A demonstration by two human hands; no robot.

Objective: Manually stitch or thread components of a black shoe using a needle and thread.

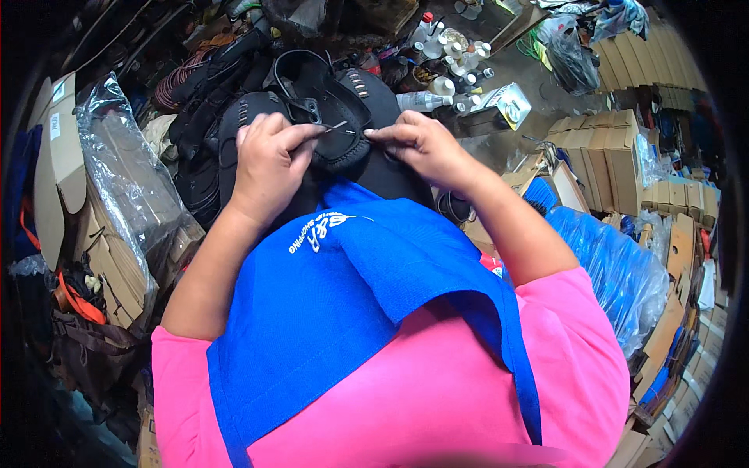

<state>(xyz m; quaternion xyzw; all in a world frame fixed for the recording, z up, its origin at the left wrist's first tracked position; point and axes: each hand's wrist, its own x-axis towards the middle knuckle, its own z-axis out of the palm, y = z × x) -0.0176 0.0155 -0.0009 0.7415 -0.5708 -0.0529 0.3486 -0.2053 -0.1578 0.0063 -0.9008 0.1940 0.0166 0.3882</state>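
Observation:
A black sandal (340, 143) with straps and an open top rests on my lap, its sole edge toward me. My left hand (273, 152) is at the sandal's left side, thumb and forefinger pinched on a thin, needle-like metal piece (335, 125) that points across the insole. At the sandal's right edge, my right hand (425, 147) is closed in a pinch, its fingertips close to the rim. What those fingertips hold, if anything, is too small to make out. The blue apron (312, 281) lies over my lap just below.
Several bottles (441, 86) and a white container (511, 105) stand on the floor beyond my right hand. Cardboard boxes (601, 156) and blue plastic wrap (612, 265) lie to the right. Plastic-covered cardboard (129, 179) stands on the left, beside dark shoes or bags (207, 140).

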